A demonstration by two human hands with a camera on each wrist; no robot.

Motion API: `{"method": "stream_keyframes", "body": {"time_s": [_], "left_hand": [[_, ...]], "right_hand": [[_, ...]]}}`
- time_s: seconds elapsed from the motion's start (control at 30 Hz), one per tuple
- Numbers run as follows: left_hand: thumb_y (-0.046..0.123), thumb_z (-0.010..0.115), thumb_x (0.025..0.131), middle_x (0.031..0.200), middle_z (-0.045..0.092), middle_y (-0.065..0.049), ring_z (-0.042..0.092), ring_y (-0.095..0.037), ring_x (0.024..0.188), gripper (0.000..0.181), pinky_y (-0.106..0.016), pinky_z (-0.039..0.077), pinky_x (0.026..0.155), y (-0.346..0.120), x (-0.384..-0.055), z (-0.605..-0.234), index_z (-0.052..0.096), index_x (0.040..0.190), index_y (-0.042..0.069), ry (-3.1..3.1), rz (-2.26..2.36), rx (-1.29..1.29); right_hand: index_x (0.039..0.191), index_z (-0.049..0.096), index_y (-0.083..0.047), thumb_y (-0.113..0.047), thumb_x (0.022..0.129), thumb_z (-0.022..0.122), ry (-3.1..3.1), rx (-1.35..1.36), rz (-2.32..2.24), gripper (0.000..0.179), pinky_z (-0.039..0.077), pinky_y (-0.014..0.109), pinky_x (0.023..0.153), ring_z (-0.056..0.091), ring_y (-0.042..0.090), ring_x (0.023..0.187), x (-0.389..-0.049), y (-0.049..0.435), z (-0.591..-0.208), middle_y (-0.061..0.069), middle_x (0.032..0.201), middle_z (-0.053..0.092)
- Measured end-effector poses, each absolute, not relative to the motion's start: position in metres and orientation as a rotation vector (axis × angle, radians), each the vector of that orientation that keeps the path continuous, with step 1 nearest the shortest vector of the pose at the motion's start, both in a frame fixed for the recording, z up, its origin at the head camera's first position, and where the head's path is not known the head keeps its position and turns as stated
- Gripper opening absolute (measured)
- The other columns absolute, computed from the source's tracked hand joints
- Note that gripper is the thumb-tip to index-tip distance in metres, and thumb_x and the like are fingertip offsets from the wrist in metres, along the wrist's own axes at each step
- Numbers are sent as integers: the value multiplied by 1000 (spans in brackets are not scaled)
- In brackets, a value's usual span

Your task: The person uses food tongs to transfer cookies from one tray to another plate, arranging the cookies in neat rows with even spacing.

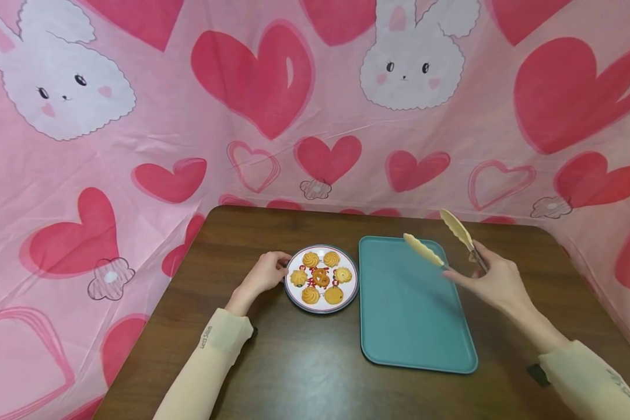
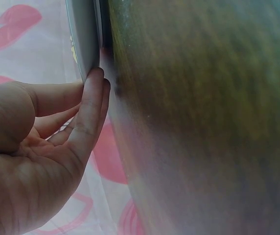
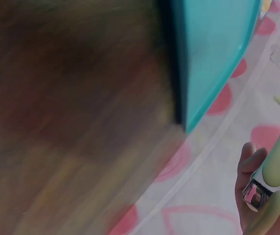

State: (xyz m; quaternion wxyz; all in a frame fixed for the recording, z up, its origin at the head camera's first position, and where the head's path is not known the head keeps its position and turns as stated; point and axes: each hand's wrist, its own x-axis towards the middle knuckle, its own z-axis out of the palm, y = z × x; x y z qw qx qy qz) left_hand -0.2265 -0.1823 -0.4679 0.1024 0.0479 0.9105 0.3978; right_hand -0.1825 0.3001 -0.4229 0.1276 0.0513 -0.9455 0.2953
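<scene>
A round white plate [image 1: 322, 307] with a dark-edged rim carries several golden cookies [image 1: 321, 277], one of them pretzel-like in the middle. My left hand [image 1: 265, 273] pinches its left rim; in the left wrist view the thumb and fingers meet at the edge of the plate [image 2: 83, 39]. In my right hand [image 1: 496, 286] I hold tongs with cream-coloured tips [image 1: 455, 228], spread apart over the far right part of a teal tray [image 1: 409, 315]. Nothing lies between the tips. The right wrist view shows only part of the tongs [image 3: 279, 161] and hand.
Plate and tray lie side by side on a dark brown wooden table [image 1: 289, 361], a narrow gap between them. A pink cloth [image 1: 357, 134] with hearts and rabbits hangs behind the table and along its sides.
</scene>
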Motion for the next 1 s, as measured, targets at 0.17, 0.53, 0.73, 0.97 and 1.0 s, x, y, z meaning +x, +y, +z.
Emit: {"method": "stream_keyframes", "body": {"time_s": [0.17,0.53,0.73,0.97,1.0], "left_hand": [[0,65,93,109,65,-15,62,-22,87,34,-32,57,71,-181,-227,-468,64,127,-2,2690,1174,154],[1,65,94,111,65,-15,62,-22,88,34,-32,57,72,-179,-228,-468,64,128,0,2694,1163,139],[1,65,94,112,64,-15,61,-23,89,35,-33,57,74,-181,-228,-468,64,129,1,2693,1158,125],[2,66,94,110,65,-15,61,-23,88,35,-32,57,73,-183,-227,-469,64,129,0,2691,1156,128],[2,66,94,110,65,-15,61,-23,87,35,-32,57,73,-183,-227,-469,64,129,0,2690,1156,128]], "right_hand": [[138,53,-8,-49,77,83,-2745,-29,870,79,40,29,49,54,12,61,-170,327,-427,8,75,62],[135,54,-8,-52,77,82,-2734,-255,833,78,35,29,54,49,18,71,-150,363,-445,8,77,59],[130,56,-6,-52,77,82,-2745,-269,822,75,34,30,60,48,19,72,-143,371,-457,8,77,57],[137,47,2,-53,76,82,-2764,-291,841,89,37,40,67,50,30,87,-137,373,-477,16,96,57],[138,45,3,-53,77,82,-2765,-300,855,91,37,43,68,50,32,90,-136,373,-479,18,100,57]]}}
